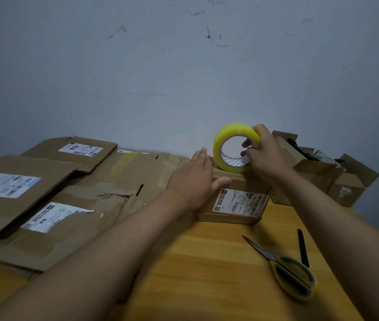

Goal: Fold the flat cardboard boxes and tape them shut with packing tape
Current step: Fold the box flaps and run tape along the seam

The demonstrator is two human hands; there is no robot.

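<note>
Currently a small folded box (235, 200) is being pressed flat by the left hand (193, 179), fingers straight, on the wooden surface (207, 262). Its far top edge is being met by the yellow tape roll (232, 147), which is being gripped upright by the right hand (265, 154), fingers curled through the core. Flattened boxes (45, 193) are lying to the left, scissors (285, 267) near the right forearm

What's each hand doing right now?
Left hand: open, pressing flat on the folded box.
Right hand: gripping the tape roll.
</note>
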